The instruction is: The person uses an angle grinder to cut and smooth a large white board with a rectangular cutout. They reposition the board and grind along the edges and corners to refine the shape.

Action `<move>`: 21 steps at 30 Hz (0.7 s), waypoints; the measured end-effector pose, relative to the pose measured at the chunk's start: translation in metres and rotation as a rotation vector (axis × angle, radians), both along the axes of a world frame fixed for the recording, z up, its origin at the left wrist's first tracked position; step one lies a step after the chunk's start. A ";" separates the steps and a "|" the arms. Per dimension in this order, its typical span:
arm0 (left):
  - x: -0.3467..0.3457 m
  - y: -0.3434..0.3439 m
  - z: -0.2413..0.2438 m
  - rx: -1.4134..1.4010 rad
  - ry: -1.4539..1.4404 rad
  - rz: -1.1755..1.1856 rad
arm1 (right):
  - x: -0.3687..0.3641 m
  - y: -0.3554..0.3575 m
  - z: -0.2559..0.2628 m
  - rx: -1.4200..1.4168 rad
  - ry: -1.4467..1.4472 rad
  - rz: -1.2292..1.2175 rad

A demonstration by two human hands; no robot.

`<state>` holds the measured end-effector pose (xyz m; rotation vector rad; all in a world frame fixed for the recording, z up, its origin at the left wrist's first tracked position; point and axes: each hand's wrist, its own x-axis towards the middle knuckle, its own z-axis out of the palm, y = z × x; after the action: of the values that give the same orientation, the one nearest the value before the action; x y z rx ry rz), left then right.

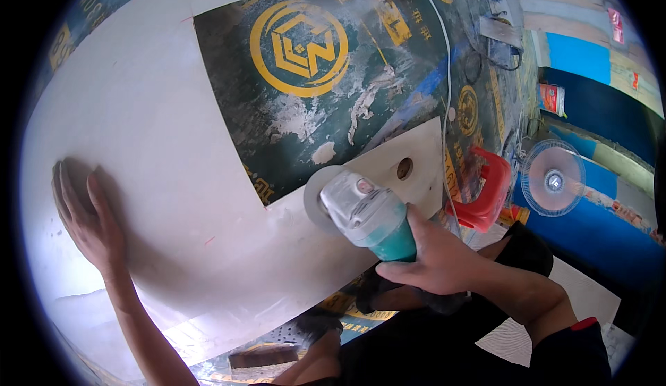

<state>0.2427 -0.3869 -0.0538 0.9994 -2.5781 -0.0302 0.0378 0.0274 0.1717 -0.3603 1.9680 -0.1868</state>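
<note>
A large pale slab with a rectangular cut-out spreads before me. My left hand lies flat on its left part, fingers pointing away. My right hand grips the green body of a dusty angle grinder. The grinder's round disc is at the lower right corner of the cut-out; whether it touches the slab I cannot tell. To the right of the disc, a small round hole pierces the slab's narrow strip. Dark printed board with dust and chips shows through the cut-out.
A white cable runs along the slab's right side. Beyond it stand a red plastic stool and a round fan. A paint-type bucket is farther back. A brown block lies near my feet.
</note>
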 end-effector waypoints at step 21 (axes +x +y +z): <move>-0.008 0.008 0.009 -0.004 0.012 0.016 | 0.017 -0.027 -0.007 -0.082 -0.071 0.087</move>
<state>0.2347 -0.3785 -0.0444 1.0156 -2.5581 -0.0265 0.0547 0.0002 0.1645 -0.4854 1.8745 -0.2214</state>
